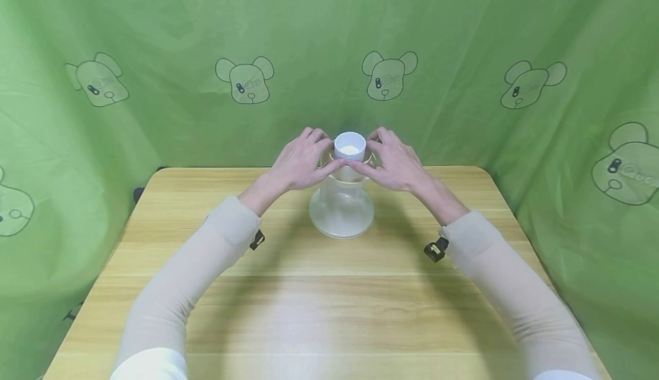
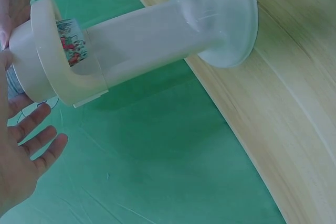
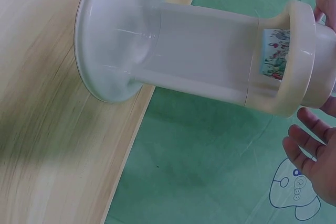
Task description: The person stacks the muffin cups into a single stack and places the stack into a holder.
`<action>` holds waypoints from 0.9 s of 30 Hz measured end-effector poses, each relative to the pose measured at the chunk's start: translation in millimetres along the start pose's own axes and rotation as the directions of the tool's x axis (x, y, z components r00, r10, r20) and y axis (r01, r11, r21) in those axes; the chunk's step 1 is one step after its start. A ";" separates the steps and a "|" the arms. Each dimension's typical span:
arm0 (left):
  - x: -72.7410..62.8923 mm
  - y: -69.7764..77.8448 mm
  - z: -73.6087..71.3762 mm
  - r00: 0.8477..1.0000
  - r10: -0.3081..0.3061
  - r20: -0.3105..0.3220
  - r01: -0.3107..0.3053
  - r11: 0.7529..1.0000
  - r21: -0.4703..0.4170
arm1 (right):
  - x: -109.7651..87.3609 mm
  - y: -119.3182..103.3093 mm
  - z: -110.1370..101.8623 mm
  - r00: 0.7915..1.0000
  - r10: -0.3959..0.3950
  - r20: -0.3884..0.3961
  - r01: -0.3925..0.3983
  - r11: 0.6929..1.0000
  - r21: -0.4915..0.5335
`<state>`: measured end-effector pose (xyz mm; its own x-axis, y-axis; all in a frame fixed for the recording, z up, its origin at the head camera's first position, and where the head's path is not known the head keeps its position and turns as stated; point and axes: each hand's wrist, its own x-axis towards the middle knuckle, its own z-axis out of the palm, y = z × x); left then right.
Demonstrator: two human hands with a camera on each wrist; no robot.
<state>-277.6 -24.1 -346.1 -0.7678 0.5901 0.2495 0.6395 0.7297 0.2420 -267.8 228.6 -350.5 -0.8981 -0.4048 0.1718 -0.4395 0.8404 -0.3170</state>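
Near the far edge of the table stands a white cup dispenser-like stand (image 1: 341,220) with a wide round base and an upright tube. A cream collar (image 2: 52,51) with a side opening circles its upper part. A printed surface with red and green figures (image 2: 72,43) shows through the opening. At the top is a white cup (image 1: 350,142), open upward. My left hand (image 1: 307,159) holds the cup's left side with thumb and index finger, the other fingers spread. Opposite it, my right hand (image 1: 392,162) holds the right side likewise. The thumbs nearly meet in front.
The stand's base rests on a wooden table (image 1: 309,311). Green curtains (image 1: 319,25) printed with mouse heads hang behind it and on both sides. Wrist cameras (image 1: 436,249) hang beneath the sleeves, above the tabletop.
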 end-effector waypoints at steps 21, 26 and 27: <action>2.5 -1.2 -3.2 1.000 -0.024 0.010 0.024 0.999 -0.034 | 0.5 0.7 -3.4 0.999 0.036 -0.015 -0.035 0.997 0.062; 3.5 -2.3 -3.0 1.000 -0.020 0.004 0.020 0.999 -0.039 | 1.3 1.5 -3.5 0.999 0.029 -0.033 -0.027 0.998 0.058; 3.6 -2.4 -3.0 1.000 -0.019 0.003 0.019 0.999 -0.039 | 1.5 1.4 -3.5 0.999 0.027 -0.036 -0.025 0.998 0.057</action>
<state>-281.8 -24.8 -342.9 -0.7800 0.5770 0.2423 0.6257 0.7268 0.2833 -269.6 230.5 -347.4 -0.9085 -0.3689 0.1962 -0.4171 0.8283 -0.3740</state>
